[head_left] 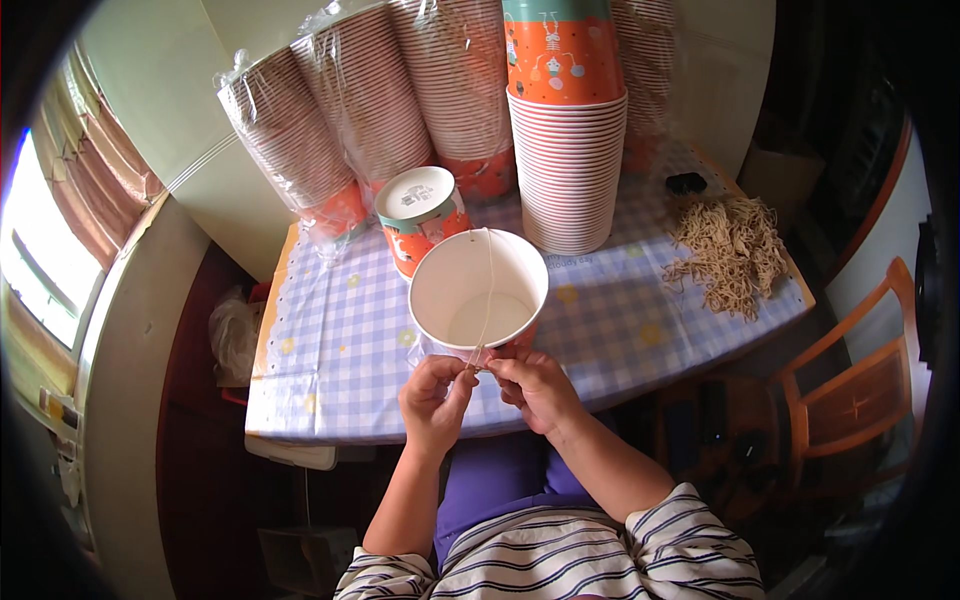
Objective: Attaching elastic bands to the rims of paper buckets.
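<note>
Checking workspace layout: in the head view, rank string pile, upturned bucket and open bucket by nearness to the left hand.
1. Open bucket: just beyond the left hand, slightly right.
2. Upturned bucket: behind the open one, slightly left.
3. String pile: table's right side.

Two hands [435, 400] [535, 388], one strung tub [455, 300], four wrapped stacks [290, 135] [365, 95] [453, 85] [645, 65].

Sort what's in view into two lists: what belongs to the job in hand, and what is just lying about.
Belongs:
open tub
string, pinched between left hand and right hand
probably supplies: string heap, tub stack, wrapped tubs
probably also upside-down tub

Apparently lying about:
chair
plastic bag
small black object
</note>
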Available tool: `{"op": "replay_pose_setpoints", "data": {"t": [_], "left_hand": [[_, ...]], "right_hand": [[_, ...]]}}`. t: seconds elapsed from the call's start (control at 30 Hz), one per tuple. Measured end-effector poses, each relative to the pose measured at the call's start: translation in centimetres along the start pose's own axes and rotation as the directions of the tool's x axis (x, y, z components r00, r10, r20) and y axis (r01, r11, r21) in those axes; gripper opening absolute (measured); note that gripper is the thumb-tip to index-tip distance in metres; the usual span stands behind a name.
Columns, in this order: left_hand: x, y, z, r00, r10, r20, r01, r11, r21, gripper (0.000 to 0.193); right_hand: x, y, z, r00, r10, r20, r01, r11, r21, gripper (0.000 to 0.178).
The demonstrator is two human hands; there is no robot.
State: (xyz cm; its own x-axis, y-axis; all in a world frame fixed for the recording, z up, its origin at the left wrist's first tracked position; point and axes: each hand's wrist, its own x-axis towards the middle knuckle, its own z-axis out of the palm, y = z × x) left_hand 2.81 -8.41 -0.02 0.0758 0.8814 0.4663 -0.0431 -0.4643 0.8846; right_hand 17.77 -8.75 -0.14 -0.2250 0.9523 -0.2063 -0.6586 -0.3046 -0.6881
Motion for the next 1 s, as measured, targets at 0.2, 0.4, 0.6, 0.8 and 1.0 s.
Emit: {"op": "replay_pose_setpoints", "data": {"t": [0.2, 0.4, 0.6, 0.8, 1.0], "left_hand": [[0.3, 0.5, 0.3, 0.991, -0.129, -0.022, 0.126, 0.984, -0.127, 0.005], [0.3, 0.0, 0.0, 0.989, -0.148, -0.021, 0.141, 0.972, -0.186, 0.003], [0.3, 0.0, 0.2, 0.984, -0.177, -0.013, 0.168, 0.955, -0.244, 0.004], [0.3, -0.3, 0.0, 0.987, -0.161, -0.002, 0.155, 0.956, -0.248, 0.005], [0.3, -0.7, 0.0, 0.980, -0.197, -0.008, 0.185, 0.933, -0.309, 0.007]], "right_hand": [[0.2, 0.5, -0.2, 0.981, -0.194, -0.017, 0.185, 0.956, -0.228, 0.014], [-0.4, 0.6, -0.2, 0.825, -0.557, 0.093, 0.471, 0.586, -0.659, 0.015], [-0.9, -0.7, 1.4, 0.494, -0.748, 0.443, 0.638, -0.034, -0.770, 0.023], [-0.1, -0.6, 0.9, 0.459, -0.696, 0.552, 0.617, -0.196, -0.762, 0.022], [0.0, -0.5, 0.6, 0.465, -0.697, 0.545, 0.592, -0.212, -0.777, 0.022]]}}
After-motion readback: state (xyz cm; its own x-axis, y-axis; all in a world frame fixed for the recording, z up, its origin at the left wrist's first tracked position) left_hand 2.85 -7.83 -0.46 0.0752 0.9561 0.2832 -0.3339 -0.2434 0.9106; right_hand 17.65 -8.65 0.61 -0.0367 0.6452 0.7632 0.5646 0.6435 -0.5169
